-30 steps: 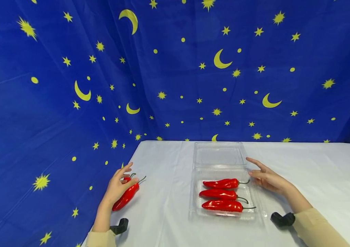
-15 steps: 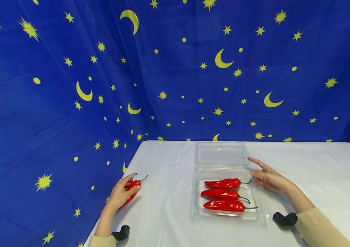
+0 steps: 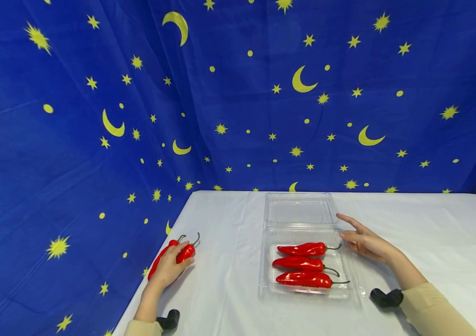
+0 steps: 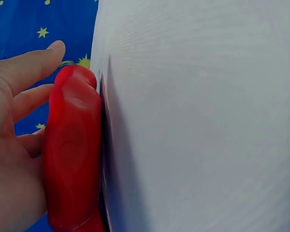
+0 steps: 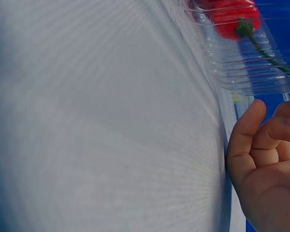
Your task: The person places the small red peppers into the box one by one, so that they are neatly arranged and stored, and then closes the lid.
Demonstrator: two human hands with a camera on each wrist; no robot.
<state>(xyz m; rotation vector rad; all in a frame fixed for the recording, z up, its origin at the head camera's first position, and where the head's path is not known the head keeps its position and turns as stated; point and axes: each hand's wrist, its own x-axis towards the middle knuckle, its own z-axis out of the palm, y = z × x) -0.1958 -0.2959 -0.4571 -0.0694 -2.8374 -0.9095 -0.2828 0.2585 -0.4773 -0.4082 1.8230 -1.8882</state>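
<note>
In the head view, my left hand (image 3: 172, 267) lies over a long red chili pepper (image 3: 185, 252) at the table's left side, fingers across it and thumb along its right side. The left wrist view has that red pepper (image 4: 73, 150) close against the palm, with fingers behind it. A second red pepper (image 3: 159, 262) lies just left, partly hidden by the hand. My right hand (image 3: 368, 245) rests at the right edge of an open clear plastic clamshell box (image 3: 265, 280), index finger extended, others loosely bent. Three red peppers (image 3: 298, 264) lie in the box side by side.
The box's lid (image 3: 299, 210) lies folded back toward the rear. A white cloth (image 3: 229, 298) covers the table. Blue curtains (image 3: 238, 102) with yellow moons and stars hang behind and at the left. Black wrist mounts (image 3: 385, 297) stick out below the hands.
My left hand has come down onto the right one of the two left peppers and shifted it slightly right, its stem now more upright. My right hand and the box have stayed put.
</note>
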